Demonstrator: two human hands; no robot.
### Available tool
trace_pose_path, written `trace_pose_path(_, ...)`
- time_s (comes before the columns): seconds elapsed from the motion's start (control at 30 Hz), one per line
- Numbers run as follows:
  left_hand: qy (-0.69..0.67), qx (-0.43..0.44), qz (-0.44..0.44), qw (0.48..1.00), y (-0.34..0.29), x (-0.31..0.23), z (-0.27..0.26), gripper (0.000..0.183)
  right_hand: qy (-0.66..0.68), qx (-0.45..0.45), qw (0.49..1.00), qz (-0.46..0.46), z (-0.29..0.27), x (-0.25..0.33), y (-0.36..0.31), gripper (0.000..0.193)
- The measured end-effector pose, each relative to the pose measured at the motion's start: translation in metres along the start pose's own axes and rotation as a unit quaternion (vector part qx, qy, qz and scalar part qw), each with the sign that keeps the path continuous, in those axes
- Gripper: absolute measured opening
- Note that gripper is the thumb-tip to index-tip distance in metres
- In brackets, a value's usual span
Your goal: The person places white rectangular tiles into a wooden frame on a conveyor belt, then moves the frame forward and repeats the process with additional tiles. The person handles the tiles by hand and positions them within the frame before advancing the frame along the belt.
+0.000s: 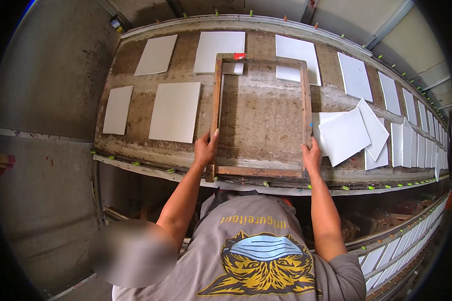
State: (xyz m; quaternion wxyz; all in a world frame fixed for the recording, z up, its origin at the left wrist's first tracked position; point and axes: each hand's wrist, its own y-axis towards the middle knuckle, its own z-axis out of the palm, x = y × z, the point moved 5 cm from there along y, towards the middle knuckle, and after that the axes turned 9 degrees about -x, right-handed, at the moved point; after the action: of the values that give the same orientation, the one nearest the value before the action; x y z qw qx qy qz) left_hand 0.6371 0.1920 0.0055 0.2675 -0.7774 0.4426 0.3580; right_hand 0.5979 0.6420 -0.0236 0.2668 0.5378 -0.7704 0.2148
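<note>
A rectangular wooden frame [306, 105] is held over the long, brown-stained table [130, 145], its near bar by the front edge. My left hand [205, 149] is closed on the frame's left side bar near the lower corner. My right hand [312, 156] grips the right side bar at about the same height. A red piece [239, 56] sits on the far bar. Through the opening the table surface shows; whether a fine mesh spans it I cannot tell. The frame's far corners overlap two white sheets, one at the back middle [220, 45] and another to its right [295, 50].
Beside my right hand lie loose, overlapping white sheets [344, 136]. Single white sheets [175, 111] lie in rows along the table. Small green clips [266, 184] line its front edge. A second rail with white sheets [391, 261] runs at the lower right. A wall panel [40, 185] stands left.
</note>
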Motion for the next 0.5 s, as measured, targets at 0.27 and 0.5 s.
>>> trace_pose_path(0.27, 0.122, -0.090, 0.121, 0.981, 0.002, -0.004, -0.001, 0.054, -0.001, -0.014, 1.000, 0.009, -0.004, 0.003, -0.007, 0.065)
trace_pose_path(0.5, 0.111, -0.072, 0.124, 0.983, -0.001, -0.011, 0.000, 0.046, -0.010, -0.022, 1.000, 0.013, -0.009, 0.004, -0.017, 0.063)
